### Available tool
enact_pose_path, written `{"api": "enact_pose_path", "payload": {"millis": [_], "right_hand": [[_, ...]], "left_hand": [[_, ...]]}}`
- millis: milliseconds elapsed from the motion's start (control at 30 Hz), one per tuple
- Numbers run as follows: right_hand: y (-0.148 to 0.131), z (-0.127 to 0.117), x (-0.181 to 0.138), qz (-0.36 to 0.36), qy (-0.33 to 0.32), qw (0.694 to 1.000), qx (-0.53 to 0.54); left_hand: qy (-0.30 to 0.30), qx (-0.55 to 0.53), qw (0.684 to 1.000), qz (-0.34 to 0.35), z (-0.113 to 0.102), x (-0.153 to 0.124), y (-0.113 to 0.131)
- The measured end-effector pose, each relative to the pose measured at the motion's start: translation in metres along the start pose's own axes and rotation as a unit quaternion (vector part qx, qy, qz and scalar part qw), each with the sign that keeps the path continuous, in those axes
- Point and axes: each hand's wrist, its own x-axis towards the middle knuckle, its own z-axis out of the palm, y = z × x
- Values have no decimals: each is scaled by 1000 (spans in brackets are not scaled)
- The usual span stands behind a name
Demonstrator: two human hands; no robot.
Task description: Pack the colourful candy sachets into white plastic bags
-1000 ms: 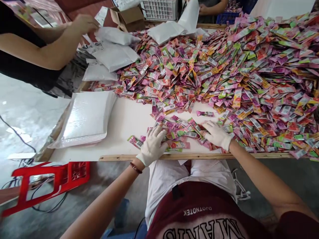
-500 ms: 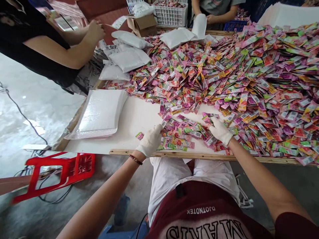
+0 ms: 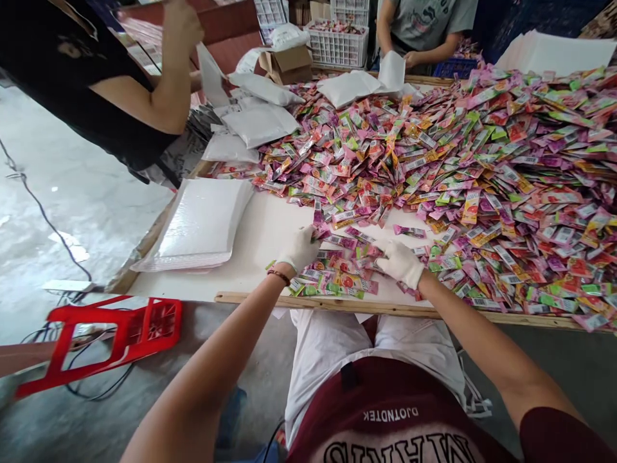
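Note:
A small cluster of candy-like stick packets (image 3: 344,276) in pink, purple and green lies on the white tabletop before me. My left hand (image 3: 302,249), in a white glove, rests at the left side of this cluster with its fingers partly stretched, touching the packets there. At the right side is my right hand (image 3: 399,262), also gloved, its fingers apart and their tips against the packets. Some fingertips are hidden among the wrappers. Behind both hands spreads a large heap of the same packets (image 3: 434,154).
Left of my hands is a stack of white padded mailers (image 3: 197,218). Filled white pouches (image 3: 260,123) lie beyond it. A wooden rim (image 3: 337,305) edges the table. One person (image 3: 135,83) stands at the left, another (image 3: 424,32) across. A red plastic stool (image 3: 110,334) stands on the floor.
My right hand has moved left, closer to my left hand, drawing in on the cluster. My left hand has shifted slightly. The person at the left has raised a hand with a white sheet-like item near it.

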Motion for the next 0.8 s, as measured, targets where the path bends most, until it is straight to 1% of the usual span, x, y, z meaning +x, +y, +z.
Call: {"api": "enact_pose_path", "payload": {"millis": [67, 100, 133, 167, 233, 267, 333, 400, 433, 500, 567, 633, 700, 767, 800], "right_hand": [[11, -19, -13, -2, 85, 994, 69], [17, -30, -19, 9, 122, 988, 92], [23, -40, -25, 25, 149, 982, 111], [29, -48, -29, 43, 159, 978, 126], [39, -56, -36, 88, 146, 975, 140], [42, -56, -37, 115, 131, 976, 132], [45, -46, -35, 163, 95, 978, 90], [43, -31, -30, 181, 47, 982, 36], [41, -23, -27, 185, 19, 983, 6], [37, -10, -20, 198, -31, 978, -54], [36, -3, -16, 220, -51, 970, -90], [39, -3, -15, 232, -40, 969, -73], [45, -8, -19, 229, -3, 973, -8], [53, -16, -28, 207, 61, 972, 96], [57, -22, -34, 190, 103, 964, 157]], "left_hand": [[47, -27, 997, 47, -8, -9, -7], [56, -51, 995, 66, -12, -13, -8], [53, -79, 992, 78, -15, -16, -6], [43, -108, 989, 86, -17, -19, -2], [23, -158, 981, 107, -15, -22, 14], [15, -175, 977, 122, -12, -23, 25], [-7, -183, 970, 160, -1, -24, 52], [-44, -157, 969, 184, 14, -22, 80], [-62, -134, 972, 183, 21, -20, 92], [-85, -88, 980, 155, 35, -15, 111], [-95, -68, 986, 121, 44, -9, 121], [-99, -72, 987, 104, 49, -4, 123], [-103, -82, 986, 100, 49, 0, 119], [-99, -113, 984, 92, 44, 3, 110], [-90, -149, 981, 86, 40, 3, 104]]}}
